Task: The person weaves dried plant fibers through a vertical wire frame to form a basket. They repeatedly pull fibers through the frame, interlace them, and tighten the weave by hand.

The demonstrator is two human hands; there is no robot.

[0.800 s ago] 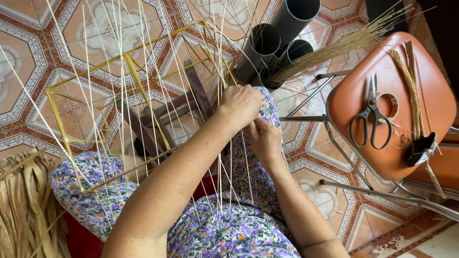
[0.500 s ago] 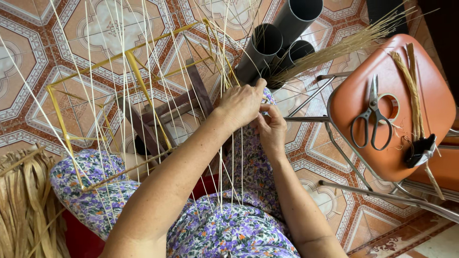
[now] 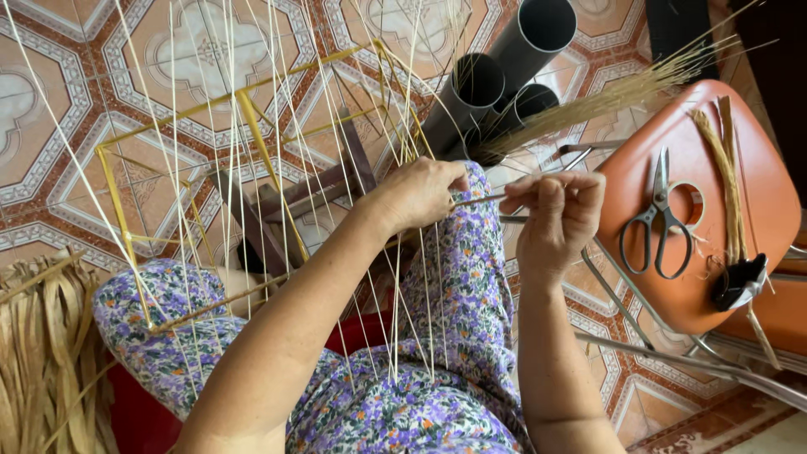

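1. We see the left hand closed around a thin strand, its fingers curled together over the knee of the flowered trousers.
2. The right hand sits just beside it, fingers pinching the same strand at its other end; the strand runs level between the two hands.
3. Pale upright strands rise all around the left hand from a yellow frame standing on the tiled floor.
4. Three grey pipes lean on the floor beyond the hands, a bundle of straw poking out of one.
5. An orange chair stands to the right, near the right hand; scissors lie mid-seat, a twist of fibre beside them towards the right edge.
6. Dried leaves are heaped at the lower left, well apart from both hands.
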